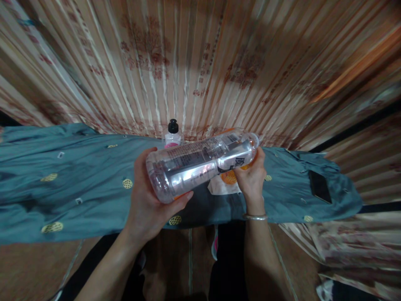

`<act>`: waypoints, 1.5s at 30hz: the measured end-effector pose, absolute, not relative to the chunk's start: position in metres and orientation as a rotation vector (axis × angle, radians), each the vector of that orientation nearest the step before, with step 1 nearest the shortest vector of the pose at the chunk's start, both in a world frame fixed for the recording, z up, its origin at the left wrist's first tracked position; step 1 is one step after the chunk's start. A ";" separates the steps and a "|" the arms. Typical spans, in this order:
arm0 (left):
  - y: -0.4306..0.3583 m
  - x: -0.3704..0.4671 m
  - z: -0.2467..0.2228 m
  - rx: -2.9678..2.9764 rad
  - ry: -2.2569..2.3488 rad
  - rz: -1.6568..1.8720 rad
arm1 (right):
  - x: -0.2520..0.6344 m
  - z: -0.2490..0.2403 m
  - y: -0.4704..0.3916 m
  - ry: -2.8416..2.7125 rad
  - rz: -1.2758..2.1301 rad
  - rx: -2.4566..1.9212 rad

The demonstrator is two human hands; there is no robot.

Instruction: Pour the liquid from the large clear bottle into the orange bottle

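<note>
A large clear plastic bottle (200,163) with a printed label lies nearly level in the air between my hands, its neck end to the right and slightly higher. My left hand (148,200) wraps round its base end, thumb along the underside. Around the neck end, my right hand (252,175) is closed, with a bracelet on that wrist. Behind the bottle stands a small squeeze bottle (173,136) with a black cap and a pink label. Partly hidden below the held bottle lies a white packet with an orange picture (224,185).
A teal cloth with yellow pineapples (100,188) covers the narrow surface before me. A black phone (319,186) lies on its right part. Pleated patterned curtains (188,62) hang close behind. My legs and a tiled floor (175,267) show below the front edge.
</note>
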State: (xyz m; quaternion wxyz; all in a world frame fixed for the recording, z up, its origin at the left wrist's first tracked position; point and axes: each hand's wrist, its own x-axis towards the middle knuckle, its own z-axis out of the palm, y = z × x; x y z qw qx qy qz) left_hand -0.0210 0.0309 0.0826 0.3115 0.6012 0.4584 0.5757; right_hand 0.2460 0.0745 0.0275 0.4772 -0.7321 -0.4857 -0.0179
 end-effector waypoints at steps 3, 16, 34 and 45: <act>0.030 -0.021 0.082 1.591 1.230 1.523 | 0.245 0.028 0.074 -1.188 -0.060 -1.777; 0.031 -0.021 0.081 1.605 1.227 1.534 | 0.245 0.028 0.074 -1.201 -0.038 -1.757; 0.032 -0.020 0.077 1.575 1.132 1.591 | 0.245 0.029 0.075 -1.189 -0.040 -1.786; 0.033 -0.020 0.072 1.608 1.125 1.637 | 0.245 0.029 0.074 -1.194 -0.053 -1.788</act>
